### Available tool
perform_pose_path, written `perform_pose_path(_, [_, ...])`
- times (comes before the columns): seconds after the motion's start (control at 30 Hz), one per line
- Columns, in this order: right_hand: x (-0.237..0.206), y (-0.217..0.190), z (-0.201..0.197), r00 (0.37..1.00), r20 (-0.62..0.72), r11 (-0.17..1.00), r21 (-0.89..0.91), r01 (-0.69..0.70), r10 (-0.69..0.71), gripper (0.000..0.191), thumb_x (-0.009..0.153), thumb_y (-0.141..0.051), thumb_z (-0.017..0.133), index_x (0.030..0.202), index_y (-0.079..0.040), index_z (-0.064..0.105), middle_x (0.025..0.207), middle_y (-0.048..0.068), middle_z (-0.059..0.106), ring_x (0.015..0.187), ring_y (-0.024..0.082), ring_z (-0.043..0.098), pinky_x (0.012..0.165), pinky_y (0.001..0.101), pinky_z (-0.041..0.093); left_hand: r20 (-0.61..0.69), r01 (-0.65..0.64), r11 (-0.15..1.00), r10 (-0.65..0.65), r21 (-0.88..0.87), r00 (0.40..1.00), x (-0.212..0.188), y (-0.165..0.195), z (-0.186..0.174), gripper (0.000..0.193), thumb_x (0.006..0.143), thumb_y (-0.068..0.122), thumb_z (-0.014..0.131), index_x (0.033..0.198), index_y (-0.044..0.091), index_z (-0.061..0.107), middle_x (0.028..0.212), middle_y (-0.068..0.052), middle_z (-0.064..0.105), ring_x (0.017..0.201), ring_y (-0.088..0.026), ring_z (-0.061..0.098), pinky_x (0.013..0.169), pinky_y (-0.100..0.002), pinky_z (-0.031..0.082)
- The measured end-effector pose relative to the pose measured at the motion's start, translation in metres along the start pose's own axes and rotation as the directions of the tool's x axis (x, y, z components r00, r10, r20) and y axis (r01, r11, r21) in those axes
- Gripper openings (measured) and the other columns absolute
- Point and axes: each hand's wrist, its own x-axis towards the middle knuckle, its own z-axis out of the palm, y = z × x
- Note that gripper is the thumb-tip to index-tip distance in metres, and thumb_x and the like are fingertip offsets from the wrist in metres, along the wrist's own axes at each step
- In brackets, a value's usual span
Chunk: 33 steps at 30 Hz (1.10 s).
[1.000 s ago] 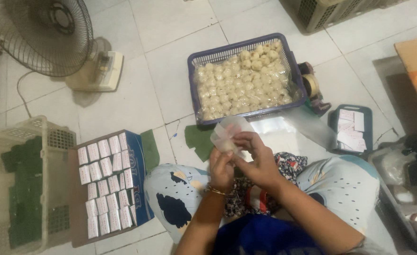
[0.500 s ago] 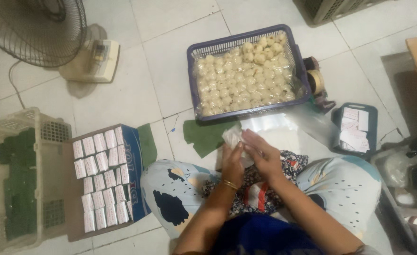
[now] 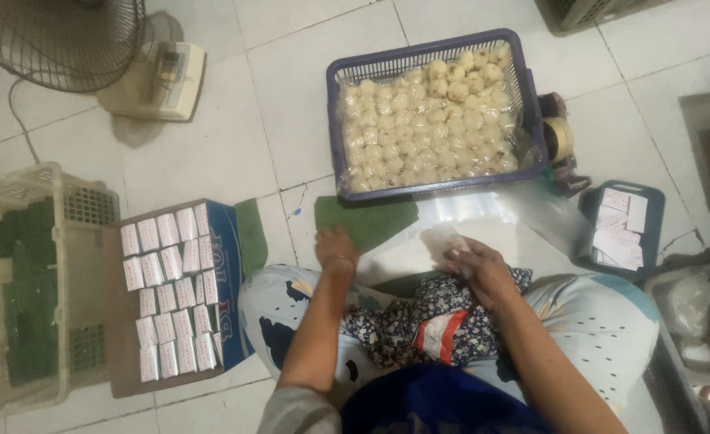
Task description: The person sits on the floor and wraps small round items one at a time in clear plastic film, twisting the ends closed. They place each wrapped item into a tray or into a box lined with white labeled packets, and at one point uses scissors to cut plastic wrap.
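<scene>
I sit cross-legged on a tiled floor. My right hand [image 3: 477, 267] grips a small clear plastic bag [image 3: 443, 239] just above my lap. My left hand [image 3: 336, 246] reaches forward with loosely curled fingers and rests at the near edge of a green leaf piece [image 3: 371, 219] on the floor; whether it grips the leaf is hidden. Straight ahead stands a purple plastic basket [image 3: 434, 186] filled with several pale round dough balls [image 3: 427, 120]. Clear plastic sheets [image 3: 484, 217] lie between the basket and my knees.
A cardboard box [image 3: 230, 241] with several small white packets [image 3: 170, 289] sits at my left. Further left is a beige crate [image 3: 73, 201] holding green leaves [image 3: 25, 297]. A fan base [image 3: 154, 80] stands far left, a tape roll [image 3: 560, 138] and a dark tray of labels [image 3: 622, 229] at right.
My hands were together on the plastic bag in front of me. Now they have parted: the left has gone forward to the green leaf, the right keeps the bag lower.
</scene>
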Motion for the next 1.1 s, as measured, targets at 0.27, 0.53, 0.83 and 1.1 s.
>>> perform_pose_path(0.27, [-0.010,-0.039,-0.013,0.971,-0.209,0.909,-0.417,0.015,-0.112,0.046,0.087,-0.005,0.070,0.132,0.001,0.064,0.120,0.021,0.071,0.086,0.031,0.074,0.067,0.0388,0.056,0.027,0.066,0.955,-0.061,-0.290,0.998,0.010,-0.023,-0.017,0.049,0.081,0.029,0.083,0.122,0.005,0.071,0.125,-0.021,0.071,0.116,-0.039,0.067,0.097,-0.047,0.055])
perform_pose_path(0.53, [-0.027,-0.089,0.018,0.982,-0.009,0.826,-0.543,0.155,-0.190,0.037,0.085,-0.007,0.075,0.121,-0.001,0.072,0.100,0.013,0.077,0.085,0.020,0.073,0.074,0.0325,0.059,0.142,0.201,-0.232,0.247,-0.952,0.959,-0.040,-0.020,-0.025,0.061,0.079,0.002,0.069,0.136,-0.001,0.048,0.116,-0.022,0.066,0.102,-0.033,0.068,0.084,-0.041,0.060])
perform_pose_path(0.83, [-0.053,-0.062,0.104,0.931,0.334,0.947,-0.223,0.230,-0.147,0.032,0.080,-0.001,0.080,0.111,0.002,0.072,0.098,0.016,0.077,0.081,0.021,0.072,0.068,0.0310,0.061,-0.474,0.510,-0.669,0.743,-0.540,0.472,-0.108,0.043,-0.045,0.071,0.114,0.060,0.030,0.133,-0.003,0.057,0.128,-0.026,0.065,0.114,-0.034,0.069,0.089,-0.040,0.062])
perform_pose_path(1.1, [-0.071,-0.065,0.115,0.958,0.192,0.777,-0.562,0.285,-0.212,0.028,0.081,-0.011,0.082,0.105,0.001,0.074,0.094,0.015,0.079,0.075,0.021,0.077,0.064,0.0293,0.064,-0.080,0.372,-0.662,0.546,-0.650,0.834,-0.135,0.059,-0.060,0.078,0.086,0.064,0.042,0.133,0.002,0.050,0.116,-0.016,0.067,0.091,-0.024,0.075,0.072,-0.033,0.063])
